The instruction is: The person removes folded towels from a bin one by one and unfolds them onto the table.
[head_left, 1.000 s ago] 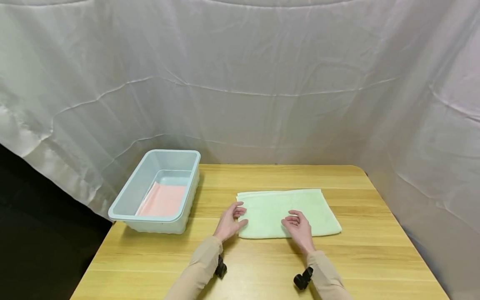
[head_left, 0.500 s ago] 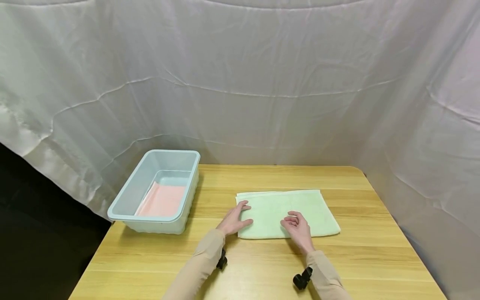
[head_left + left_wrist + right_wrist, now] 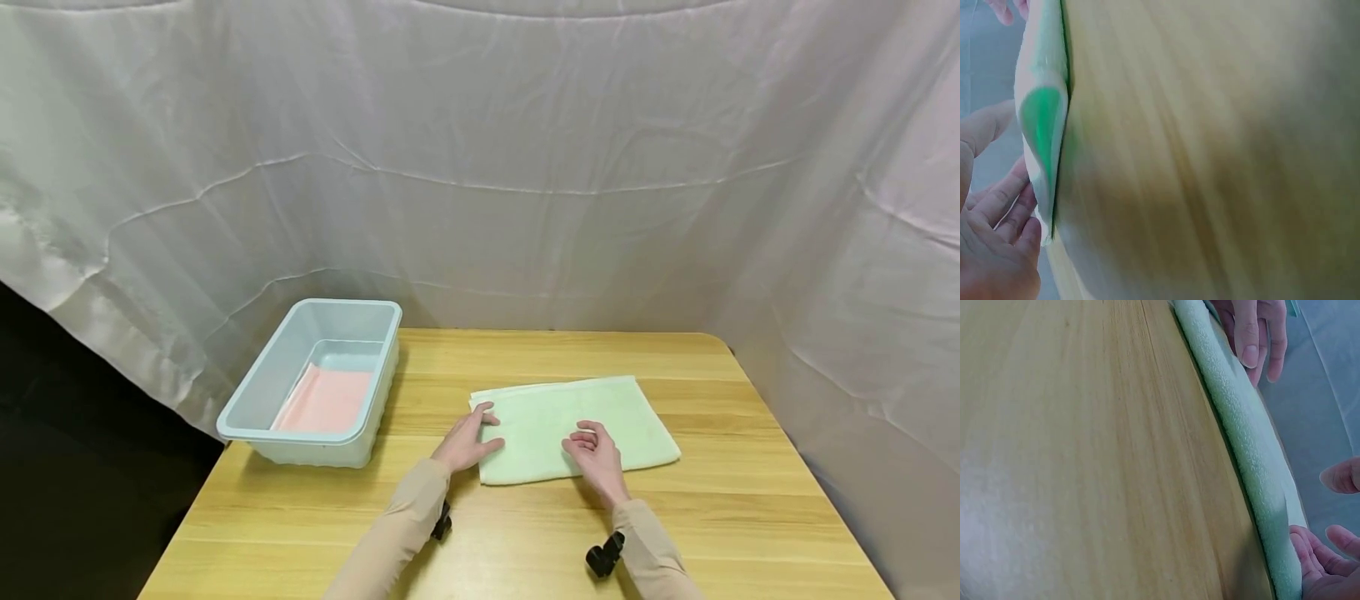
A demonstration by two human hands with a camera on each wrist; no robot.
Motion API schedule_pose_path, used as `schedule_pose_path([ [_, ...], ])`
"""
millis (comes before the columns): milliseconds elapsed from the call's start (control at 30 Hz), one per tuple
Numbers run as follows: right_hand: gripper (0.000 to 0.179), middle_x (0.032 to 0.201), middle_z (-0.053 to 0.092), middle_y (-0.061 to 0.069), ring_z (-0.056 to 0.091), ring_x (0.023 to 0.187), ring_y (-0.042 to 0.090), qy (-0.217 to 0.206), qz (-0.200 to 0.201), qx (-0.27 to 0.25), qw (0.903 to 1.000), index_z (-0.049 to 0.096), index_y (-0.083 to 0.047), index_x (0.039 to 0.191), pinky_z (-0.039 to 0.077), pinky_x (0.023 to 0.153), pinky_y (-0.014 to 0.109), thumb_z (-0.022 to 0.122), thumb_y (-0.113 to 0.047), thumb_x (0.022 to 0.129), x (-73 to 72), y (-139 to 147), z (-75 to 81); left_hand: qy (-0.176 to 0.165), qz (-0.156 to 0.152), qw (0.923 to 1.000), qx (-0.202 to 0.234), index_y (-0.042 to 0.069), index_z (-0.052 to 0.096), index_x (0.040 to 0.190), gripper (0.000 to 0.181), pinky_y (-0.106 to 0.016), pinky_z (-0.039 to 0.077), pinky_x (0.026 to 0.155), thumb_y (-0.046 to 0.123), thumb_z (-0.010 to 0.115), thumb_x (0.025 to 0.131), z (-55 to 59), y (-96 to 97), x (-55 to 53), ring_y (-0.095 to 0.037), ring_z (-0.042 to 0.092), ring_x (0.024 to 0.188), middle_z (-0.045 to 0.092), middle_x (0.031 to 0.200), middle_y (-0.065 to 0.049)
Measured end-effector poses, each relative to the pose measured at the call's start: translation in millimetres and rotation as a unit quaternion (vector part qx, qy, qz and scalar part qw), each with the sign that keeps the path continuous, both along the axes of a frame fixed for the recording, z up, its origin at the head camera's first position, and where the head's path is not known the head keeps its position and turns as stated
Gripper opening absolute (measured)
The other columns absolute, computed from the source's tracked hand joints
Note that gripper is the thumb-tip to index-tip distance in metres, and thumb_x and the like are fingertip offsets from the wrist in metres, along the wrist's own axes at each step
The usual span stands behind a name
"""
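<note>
A folded pale green towel (image 3: 532,429) lies flat on the wooden table, slightly askew. At its left side my left hand (image 3: 457,446) has spread, lightly bent fingers over the edge. In the left wrist view the fingers of that hand (image 3: 1000,234) touch the towel's folded end, with the thumb well apart. My right hand (image 3: 598,462) is over the front part of the towel, fingers loosely bent. The right wrist view shows this hand's (image 3: 1329,562) fingers against the rounded front fold (image 3: 1241,444), the thumb held away from them.
A light blue plastic bin (image 3: 382,387) stands on the table's left side, with a folded pink cloth (image 3: 330,400) inside. Behind the wooden table (image 3: 735,500) hangs a grey curtain (image 3: 525,233).
My left hand has moved right, onto the towel's left edge. The towel has turned slightly, its near left corner coming toward me. The right hand has stayed about where it was.
</note>
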State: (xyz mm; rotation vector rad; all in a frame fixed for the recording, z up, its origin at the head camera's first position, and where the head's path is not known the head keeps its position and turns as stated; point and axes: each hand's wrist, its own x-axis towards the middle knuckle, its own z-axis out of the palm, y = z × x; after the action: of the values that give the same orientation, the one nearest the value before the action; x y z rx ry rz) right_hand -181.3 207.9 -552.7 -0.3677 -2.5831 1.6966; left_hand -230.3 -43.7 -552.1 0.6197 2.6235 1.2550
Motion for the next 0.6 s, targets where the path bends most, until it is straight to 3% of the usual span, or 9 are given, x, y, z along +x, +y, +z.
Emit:
schedule_pose_path([
  [200,0.047,0.12,0.067,0.021,0.065,0.109,0.027,0.007,0.0,0.004,1.0,0.052,0.0,0.136,0.053,0.09,0.025,0.067,-0.014,0.093,-0.7,-0.3,0.0,-0.009,0.007,0.9999,0.009,-0.001,0.036,0.15,0.07,-0.055,0.037,0.118,0.024,0.07,0.094,-0.5,-5.0,3.6,-0.036,0.056,0.129,0.069,0.123,-0.011],
  [600,0.047,0.131,0.062,0.025,0.061,0.121,0.034,0.014,0.014,-0.002,0.9998,0.049,0.003,0.137,0.052,0.104,0.04,0.064,-0.013,0.095,-5.2,-2.4,3.3,0.021,0.023,0.999,-0.031,0.006,0.044,0.146,0.069,-0.055,0.035,0.118,0.029,0.075,0.09,0.4,-6.7,14.1,-0.032,0.053,0.128,0.073,0.11,-0.001],
])
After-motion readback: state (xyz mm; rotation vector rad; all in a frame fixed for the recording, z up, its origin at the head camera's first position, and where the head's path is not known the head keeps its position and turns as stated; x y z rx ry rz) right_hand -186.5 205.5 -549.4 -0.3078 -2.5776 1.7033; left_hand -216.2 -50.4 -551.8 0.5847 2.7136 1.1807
